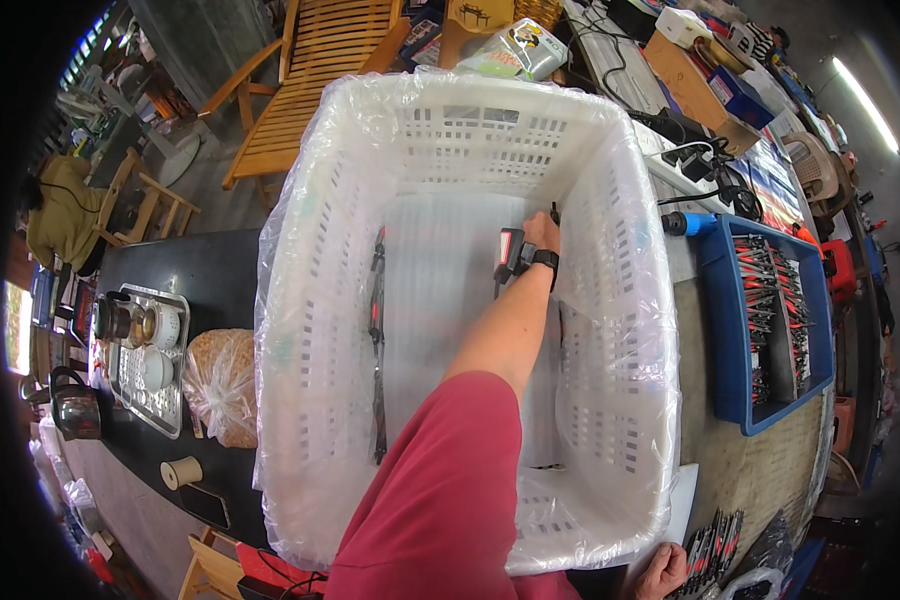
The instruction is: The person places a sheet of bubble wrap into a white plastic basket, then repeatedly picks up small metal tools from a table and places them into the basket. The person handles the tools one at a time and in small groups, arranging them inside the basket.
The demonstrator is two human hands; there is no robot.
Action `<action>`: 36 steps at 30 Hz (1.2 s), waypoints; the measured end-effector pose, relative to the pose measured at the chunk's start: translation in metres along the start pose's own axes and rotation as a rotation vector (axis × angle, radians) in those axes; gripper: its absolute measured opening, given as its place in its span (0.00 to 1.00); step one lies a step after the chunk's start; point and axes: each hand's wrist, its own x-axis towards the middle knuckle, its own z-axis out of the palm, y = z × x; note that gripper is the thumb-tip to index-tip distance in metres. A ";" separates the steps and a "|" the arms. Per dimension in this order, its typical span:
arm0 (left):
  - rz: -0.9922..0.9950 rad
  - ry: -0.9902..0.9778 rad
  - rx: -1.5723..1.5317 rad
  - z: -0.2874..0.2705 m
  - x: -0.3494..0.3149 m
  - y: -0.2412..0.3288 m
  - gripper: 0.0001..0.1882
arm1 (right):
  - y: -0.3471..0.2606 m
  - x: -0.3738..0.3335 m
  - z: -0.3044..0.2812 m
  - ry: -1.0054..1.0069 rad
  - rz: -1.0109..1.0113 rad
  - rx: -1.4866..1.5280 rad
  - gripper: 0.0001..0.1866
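Note:
A large white plastic basket (625, 350) lined with clear film stands before me. My left hand (542, 232) reaches deep inside it, by the far right inner wall. Its fingers are closed, and a thin dark tip (555, 211) pokes out beyond them; the rest of that thing is hidden. A black band and a small device (511, 256) sit at that wrist. A whitish sheet (440, 300) covers the basket's floor. Red-and-black tools (378, 330) line its left edge. Outside the near right corner, my right hand (662, 572) rests with curled fingers; what they hold, if anything, is hidden.
At right, a blue bin (718, 330) holds many red-and-black hand tools; more tools (710, 545) lie near my right hand. To the left are a bagged brown bundle (222, 385), a metal tray (175, 415) with cups, and a spool (180, 472). A wooden chair (325, 50) stands beyond.

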 end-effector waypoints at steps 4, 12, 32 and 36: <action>0.013 0.025 0.004 -0.006 -0.005 0.004 0.10 | -0.002 0.001 -0.001 0.014 -0.050 -0.044 0.10; 0.177 0.069 0.060 -0.006 -0.009 -0.004 0.10 | -0.004 0.002 -0.001 -0.002 -0.010 0.003 0.11; 0.427 -0.069 0.237 -0.138 0.025 -0.002 0.09 | 0.047 0.003 0.014 0.054 -0.161 0.184 0.06; 0.412 -0.272 0.172 -0.167 0.010 0.000 0.07 | 0.053 0.003 0.015 0.034 -0.145 0.208 0.07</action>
